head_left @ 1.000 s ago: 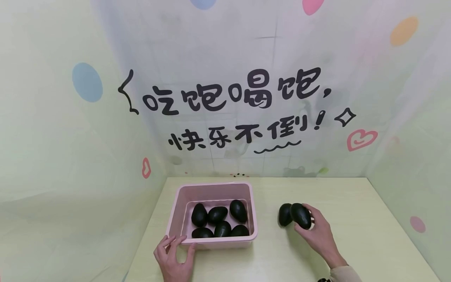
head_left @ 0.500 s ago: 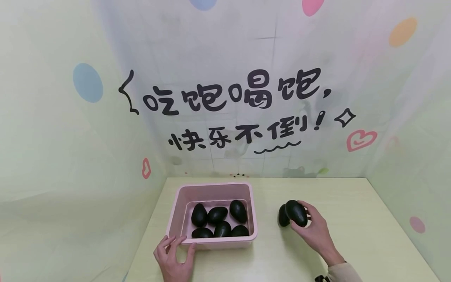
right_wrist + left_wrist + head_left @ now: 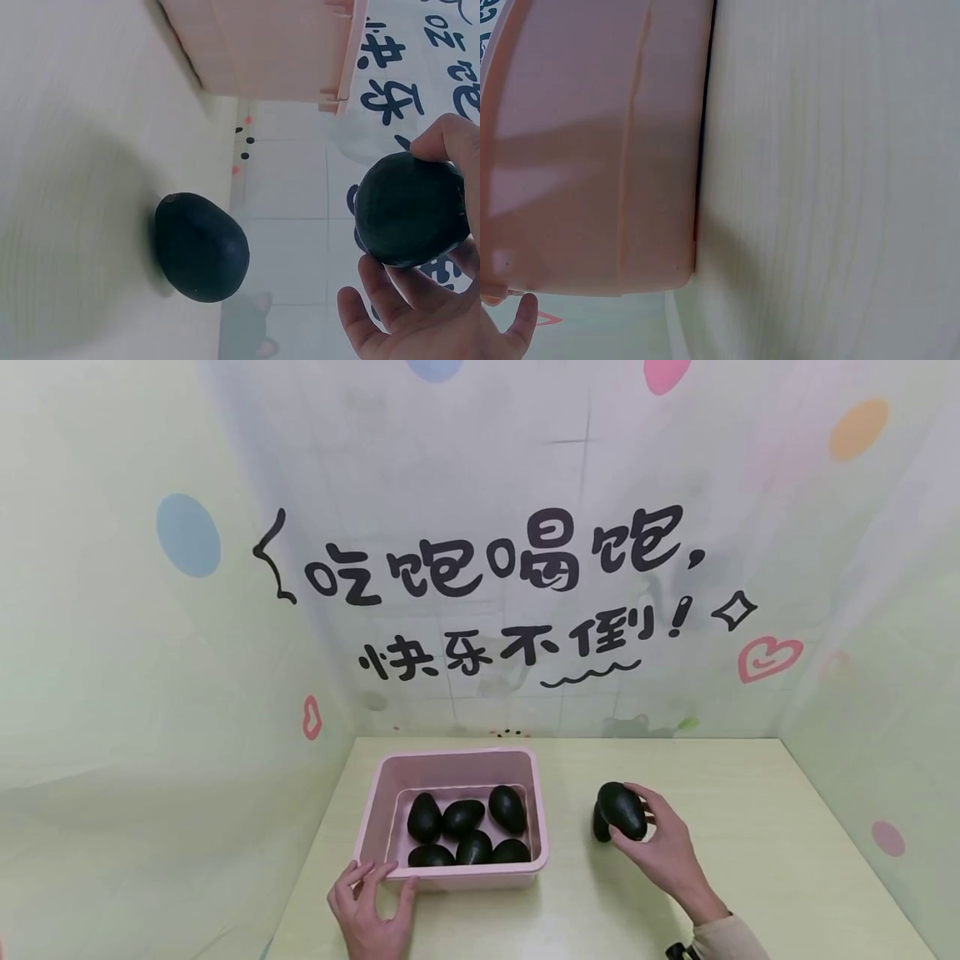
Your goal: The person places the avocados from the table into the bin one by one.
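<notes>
My right hand [image 3: 671, 852] grips a dark green avocado [image 3: 622, 811] between thumb and fingers, raised above the table. Below and partly behind it in the head view, another avocado [image 3: 201, 247] lies on the table; the right wrist view shows it apart from the held one. My left hand [image 3: 371, 910] holds the front left corner of a pink plastic bin [image 3: 468, 881], fingertips over the rim and thumb by the front wall. Inside the bin lie several avocados [image 3: 463, 818], the front ones partly hidden by the rim. The left wrist view shows mostly the bin's outer wall [image 3: 570, 150].
The pale wood-grain table [image 3: 570, 902] is bounded by printed cloth walls at the back and both sides. Black lettering [image 3: 517, 560] covers the back wall [image 3: 480, 460]. Between the bin and the avocado on the right lies a strip of bare tabletop.
My right hand has moved a little left and upward with the avocado, now covering more of the one on the table. The left hand and the bin have stayed put.
</notes>
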### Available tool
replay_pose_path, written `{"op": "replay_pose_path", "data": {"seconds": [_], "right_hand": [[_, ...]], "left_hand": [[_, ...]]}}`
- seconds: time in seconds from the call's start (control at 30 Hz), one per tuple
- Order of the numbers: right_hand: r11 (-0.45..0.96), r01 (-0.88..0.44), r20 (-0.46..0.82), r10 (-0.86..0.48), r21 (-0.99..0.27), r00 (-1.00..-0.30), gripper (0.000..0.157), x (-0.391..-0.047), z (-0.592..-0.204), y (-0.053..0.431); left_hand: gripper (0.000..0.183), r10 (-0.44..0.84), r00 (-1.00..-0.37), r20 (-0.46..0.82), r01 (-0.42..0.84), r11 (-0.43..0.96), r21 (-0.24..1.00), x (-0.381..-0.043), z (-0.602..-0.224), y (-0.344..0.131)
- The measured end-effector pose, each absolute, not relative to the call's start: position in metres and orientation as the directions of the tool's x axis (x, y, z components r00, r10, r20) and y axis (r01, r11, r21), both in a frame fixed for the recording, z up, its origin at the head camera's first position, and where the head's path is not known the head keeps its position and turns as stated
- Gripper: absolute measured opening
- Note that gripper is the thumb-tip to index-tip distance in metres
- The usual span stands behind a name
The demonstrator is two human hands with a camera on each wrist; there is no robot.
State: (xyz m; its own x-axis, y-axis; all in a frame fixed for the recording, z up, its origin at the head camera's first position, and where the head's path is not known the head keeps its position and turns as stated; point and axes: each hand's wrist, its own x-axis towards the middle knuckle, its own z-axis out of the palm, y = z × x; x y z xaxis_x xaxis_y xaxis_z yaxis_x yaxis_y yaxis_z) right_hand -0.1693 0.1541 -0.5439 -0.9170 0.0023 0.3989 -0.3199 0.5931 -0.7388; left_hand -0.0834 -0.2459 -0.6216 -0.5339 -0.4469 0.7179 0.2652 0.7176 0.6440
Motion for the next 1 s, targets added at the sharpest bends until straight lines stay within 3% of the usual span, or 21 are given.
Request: {"op": "replay_pose_path", "data": {"seconds": [0.23, 0.47, 0.7, 1.0], "right_hand": [[0.578, -0.355, 0.426, -0.015, -0.734, -0.905, 0.068, -0.168, -0.539, 0.148], [0.568, -0.381, 0.448, -0.024, -0.730, -0.894, 0.068, -0.168, -0.536, 0.143], [0.554, -0.431, 0.488, -0.052, -0.712, -0.871, 0.069, -0.172, -0.532, 0.138], [0.562, -0.472, 0.517, -0.089, -0.680, -0.851, 0.068, -0.175, -0.527, 0.133]], "left_hand": [[0.039, -0.447, -0.523, 0.726, 0.270, 0.721, 0.638, -0.084, -0.620, -0.245], [0.037, -0.464, -0.554, 0.691, 0.241, 0.705, 0.667, -0.082, -0.617, -0.244], [0.039, -0.441, -0.522, 0.730, 0.272, 0.725, 0.633, -0.084, -0.619, -0.245], [0.037, -0.448, -0.527, 0.722, 0.269, 0.718, 0.642, -0.083, -0.619, -0.244]]}}
